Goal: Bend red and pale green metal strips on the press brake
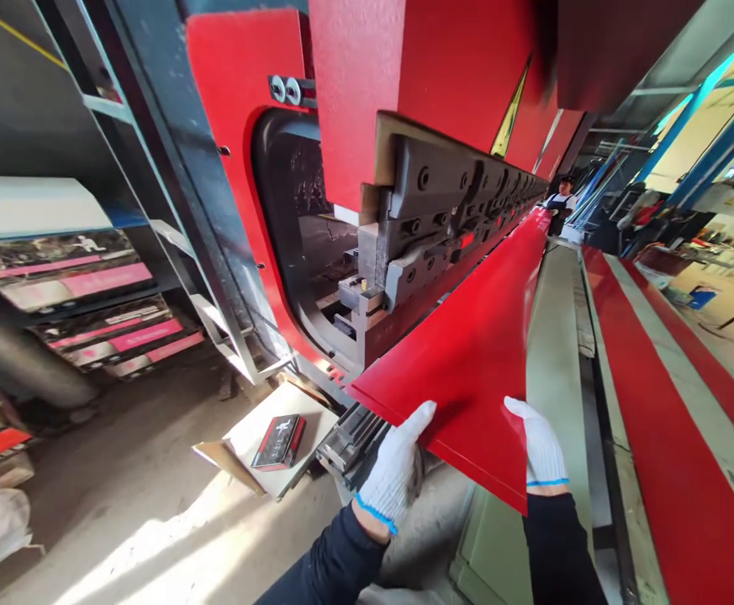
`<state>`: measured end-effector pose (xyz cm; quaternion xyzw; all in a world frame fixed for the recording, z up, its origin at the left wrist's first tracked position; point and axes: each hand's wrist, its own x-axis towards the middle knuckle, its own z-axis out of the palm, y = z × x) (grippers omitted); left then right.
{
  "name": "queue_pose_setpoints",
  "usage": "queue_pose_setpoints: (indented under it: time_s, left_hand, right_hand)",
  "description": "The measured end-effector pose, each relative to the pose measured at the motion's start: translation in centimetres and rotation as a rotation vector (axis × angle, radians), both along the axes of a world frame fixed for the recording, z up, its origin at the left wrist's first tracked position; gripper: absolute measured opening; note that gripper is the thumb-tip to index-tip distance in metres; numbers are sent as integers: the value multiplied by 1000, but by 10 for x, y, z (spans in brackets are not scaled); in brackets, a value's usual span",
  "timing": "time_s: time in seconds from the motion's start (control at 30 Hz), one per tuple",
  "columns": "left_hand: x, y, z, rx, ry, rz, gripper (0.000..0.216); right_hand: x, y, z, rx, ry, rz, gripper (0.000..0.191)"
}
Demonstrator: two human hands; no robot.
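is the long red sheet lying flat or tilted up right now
Tilted: the red sheet slopes up from the press tooling, its near end lifted by the left hand and right hand.

daylight from right | sun patch on floor (152,546) | wide-angle edge warp | sharp
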<state>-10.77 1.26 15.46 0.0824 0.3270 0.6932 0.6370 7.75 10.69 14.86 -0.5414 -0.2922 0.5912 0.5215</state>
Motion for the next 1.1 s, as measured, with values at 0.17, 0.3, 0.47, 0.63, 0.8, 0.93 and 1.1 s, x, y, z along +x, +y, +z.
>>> queue_pose_setpoints:
  time_s: [0.17,0.3,0.47,0.63,0.8,0.93,1.1]
  left_hand:
    - [5,5,4,57,-22,88,64]
    - [3,13,-13,98,-46,170,72]
    - [-3,12,-42,88,-41,149,66]
    - [-7,9,-50,105,-26,55,54]
    - [-6,8,-52,71,-11,47,63]
    - [-7,5,-58,26,12,63,63]
    - [-8,6,-56,10,-29,67,64]
  right_hand:
    - [5,-9,6,0,-144,-23,25]
    - [5,-14,6,127,-329,-87,22]
    - [-5,-20,6,-45,-129,-5,30]
    - [-10,-19,-5,-241,62,-55,39]
    - [-12,-29,-24,-239,104,58,47]
    - [-18,-34,-32,-80,95,33,51]
    - [-24,-41,-8,-39,87,-40,70]
